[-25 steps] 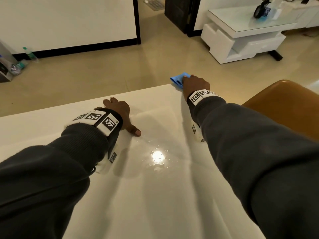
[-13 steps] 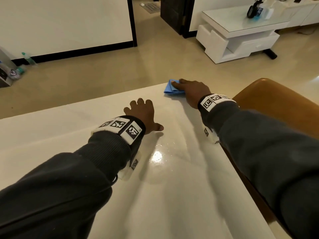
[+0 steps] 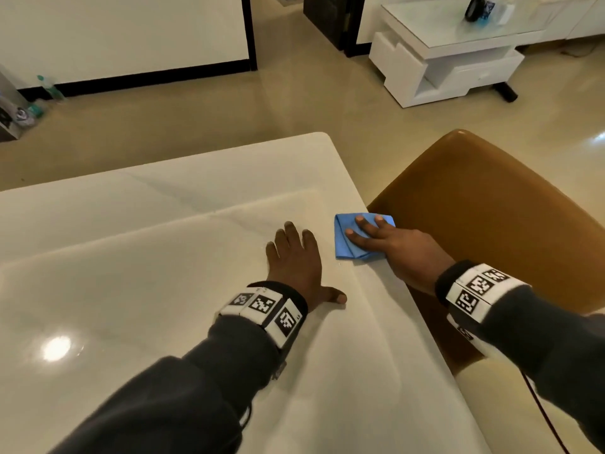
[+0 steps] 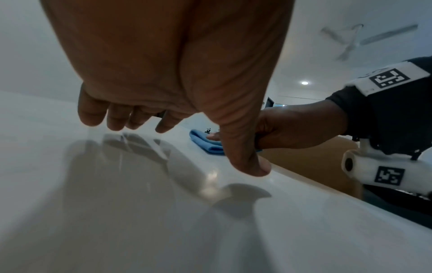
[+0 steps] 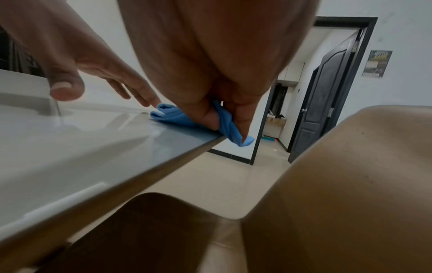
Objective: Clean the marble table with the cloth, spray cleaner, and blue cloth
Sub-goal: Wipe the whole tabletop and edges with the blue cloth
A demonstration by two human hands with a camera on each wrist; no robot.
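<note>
A folded blue cloth point(image 3: 346, 239) lies at the right edge of the white marble table point(image 3: 163, 257), part of it hanging over the rim in the right wrist view point(image 5: 233, 129). My right hand point(image 3: 376, 234) presses on it with straight, spread fingers. My left hand point(image 3: 294, 257) lies flat on the tabletop just left of the cloth, fingers extended, thumb out to the right, holding nothing. The left wrist view shows the left hand point(image 4: 163, 73) with its fingertips on the marble, and the cloth point(image 4: 205, 144) beyond its thumb. No spray cleaner or other cloth is in view.
A tan chair point(image 3: 491, 208) stands tight against the table's right edge under my right arm. Across the tiled floor is a white low cabinet point(image 3: 451, 50) with small items on top. Bottles point(image 3: 49, 90) stand by the far left wall. A dark door point(image 5: 327, 92) is open.
My right hand has drawn the blue cloth from the table's far right corner back along the right edge toward me. My left hand has slid rightward to lie beside it.
</note>
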